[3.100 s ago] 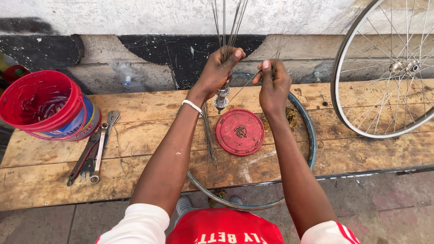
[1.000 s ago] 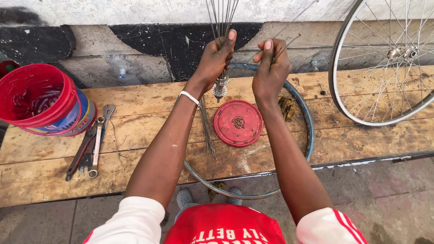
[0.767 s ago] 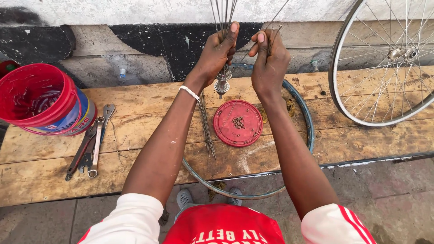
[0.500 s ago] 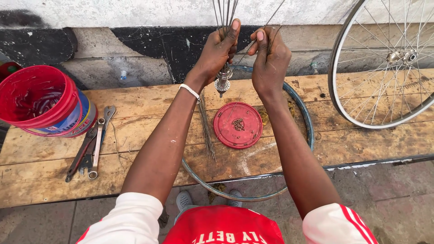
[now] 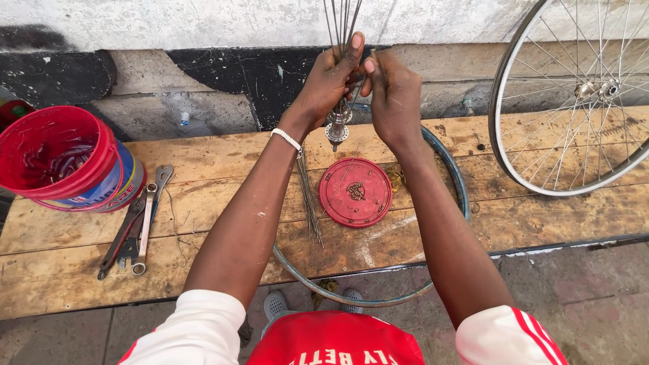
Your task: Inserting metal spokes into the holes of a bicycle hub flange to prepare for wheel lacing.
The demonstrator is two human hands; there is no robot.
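A red bucket [image 5: 64, 159] with a blue label band stands at the far left of the tabletop [image 5: 203, 162]; a round red lid [image 5: 355, 192] lies in the middle. The left hand [image 5: 328, 84] grips the wheel hub [image 5: 337, 128] and its spokes [image 5: 341, 23] above the lid. The right hand [image 5: 392, 94], now closer to the left one than before, pinches one spoke.

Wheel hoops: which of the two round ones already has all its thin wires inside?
The built wheel leaning on the wall at the right: spokes run from hub to rim. The bare rim lying flat on the wooden bench has none fitted.
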